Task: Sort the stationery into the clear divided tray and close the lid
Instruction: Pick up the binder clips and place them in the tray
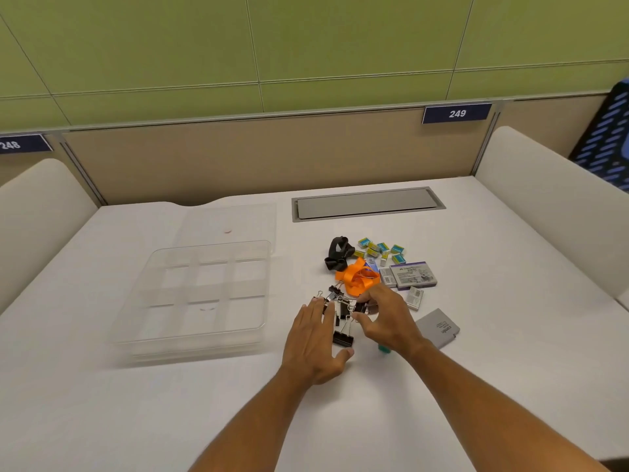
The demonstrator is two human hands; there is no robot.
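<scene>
Here: white desk [442, 386], beige partition [258, 158], green wall [306, 39].

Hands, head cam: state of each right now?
Left hand: open, fingers straight, resting beside the binder clips.
Right hand: fingers curled over the clips; grip cannot be told.

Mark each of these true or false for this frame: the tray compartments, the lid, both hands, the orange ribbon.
1. The clear divided plastic tray already holds binder clips. False: every compartment is empty.
2. The clear flat lid lies on the white table behind the tray. True.
3. Both the left hand and the right hand are at the black binder clips. True.
4. The orange ribbon lies left of the tray. False: it lies right of it, beside the clips.
</scene>
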